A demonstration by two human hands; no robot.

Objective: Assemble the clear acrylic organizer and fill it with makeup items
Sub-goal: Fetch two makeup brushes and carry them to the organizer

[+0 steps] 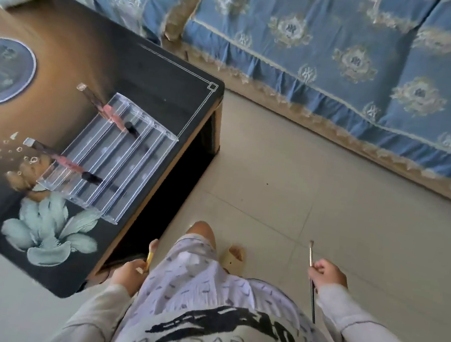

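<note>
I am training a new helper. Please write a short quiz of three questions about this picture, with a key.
1. True or false: two brushes already lie across the clear organizer.
2. What does the right hand hold? A) a thin brush B) a mirror C) a lipstick
3. Fill in: the organizer lies on the dark ____.

Key
1. True: the far brush and the near brush lie across it.
2. A: the thin brush. The left hand holds a yellow-handled brush.
3. table
</note>
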